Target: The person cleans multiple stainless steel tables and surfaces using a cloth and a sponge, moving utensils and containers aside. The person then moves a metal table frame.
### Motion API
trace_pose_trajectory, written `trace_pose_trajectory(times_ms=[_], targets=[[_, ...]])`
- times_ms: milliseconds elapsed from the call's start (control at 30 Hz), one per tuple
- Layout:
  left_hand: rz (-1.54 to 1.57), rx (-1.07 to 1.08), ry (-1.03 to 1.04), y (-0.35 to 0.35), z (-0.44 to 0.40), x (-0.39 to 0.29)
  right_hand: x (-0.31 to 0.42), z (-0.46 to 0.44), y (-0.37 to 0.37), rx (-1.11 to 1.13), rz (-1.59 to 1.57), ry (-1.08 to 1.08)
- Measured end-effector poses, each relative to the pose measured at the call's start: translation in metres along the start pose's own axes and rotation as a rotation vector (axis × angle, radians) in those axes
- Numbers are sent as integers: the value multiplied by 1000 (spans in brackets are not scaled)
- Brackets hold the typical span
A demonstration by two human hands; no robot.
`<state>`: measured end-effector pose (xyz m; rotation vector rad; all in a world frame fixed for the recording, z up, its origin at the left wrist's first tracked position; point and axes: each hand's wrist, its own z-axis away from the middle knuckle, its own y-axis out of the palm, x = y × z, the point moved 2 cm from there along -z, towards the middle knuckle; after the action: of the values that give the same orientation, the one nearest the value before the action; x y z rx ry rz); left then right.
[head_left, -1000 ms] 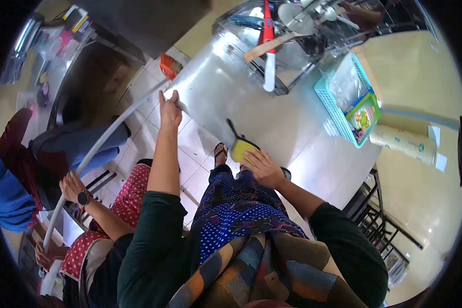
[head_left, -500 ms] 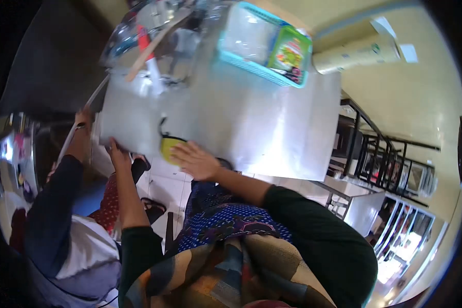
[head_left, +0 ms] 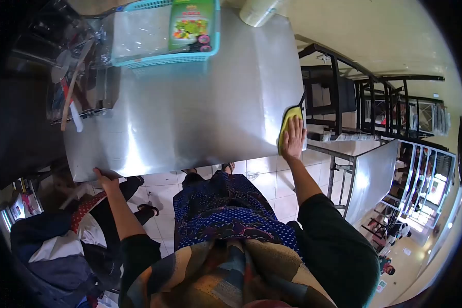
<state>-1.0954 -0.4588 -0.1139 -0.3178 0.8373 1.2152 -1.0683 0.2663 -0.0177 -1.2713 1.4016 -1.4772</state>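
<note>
My right hand (head_left: pixel 293 139) lies flat on a yellow cleaning cloth (head_left: pixel 289 115) with black edging and a black loop. It presses the cloth against the right edge of the metal-topped table (head_left: pixel 205 113), fingers stretched out. At the table's front left edge, my left hand (head_left: pixel 107 179) has its thumb on the rim, and its other fingers go out of sight below it. A turquoise basket (head_left: pixel 164 57) stands on the far side of the tabletop, holding clear plastic and a green packet (head_left: pixel 191 23).
At the tabletop's left are a clear container (head_left: pixel 105 92), a red-and-white-handled utensil (head_left: pixel 73 110) and a wooden stick (head_left: pixel 72 92). A plastic roll (head_left: pixel 256 13) lies at the back. Black stools (head_left: pixel 336 87) stand right, beside another metal table (head_left: pixel 372 177). Another person (head_left: pixel 61 246) is at my left.
My right hand and the yellow cloth have moved from the table's front left part to its right edge. The left hand stays at the front left edge. The view has shifted.
</note>
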Motion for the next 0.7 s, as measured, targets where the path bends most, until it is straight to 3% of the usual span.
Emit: trace_pose_trajectory(times_ms=[33, 100, 133, 167, 200, 233, 300, 400, 433, 467, 500, 567, 600, 633, 700], targets=[[-5, 5, 4, 5, 16, 3, -15, -6, 1, -14, 26, 36], [-52, 109, -62, 27, 62, 23, -37, -31, -5, -59, -62, 370], [-189, -63, -78, 38, 90, 38, -52, -50, 0, 13, -46, 508], [-248, -46, -81, 51, 114, 56, -68, -66, 8, 86, -32, 639], [-151, 204, 0, 37, 88, 90, -72, -75, 22, -80, -10, 516], [-143, 167, -49, 34, 82, 115, -66, -82, 36, -246, 12, 393], [-125, 119, 99, 62, 130, 135, -12, -77, 24, -230, 176, 282], [-140, -11, 157, 86, 170, 141, 66, -46, 19, -235, -147, -4], [-112, -16, 155, 94, 185, 137, 92, -39, 17, -15, -82, -29], [-83, -20, 149, 101, 193, 136, 122, -32, -3, 61, -183, -168], [-144, -174, 57, 89, 174, 139, 148, -20, 17, 295, 130, -468], [-123, -171, 41, 74, 144, 147, 196, -3, 1, 320, 232, -1031], [-207, -238, 118, 102, 197, 132, 208, -4, 5, 316, -175, -1103], [-229, -327, 122, 99, 189, 134, 214, -11, 9, 302, -587, -1149], [-272, -321, 135, 126, 231, 120, 220, -60, 10, 253, -530, -1081]])
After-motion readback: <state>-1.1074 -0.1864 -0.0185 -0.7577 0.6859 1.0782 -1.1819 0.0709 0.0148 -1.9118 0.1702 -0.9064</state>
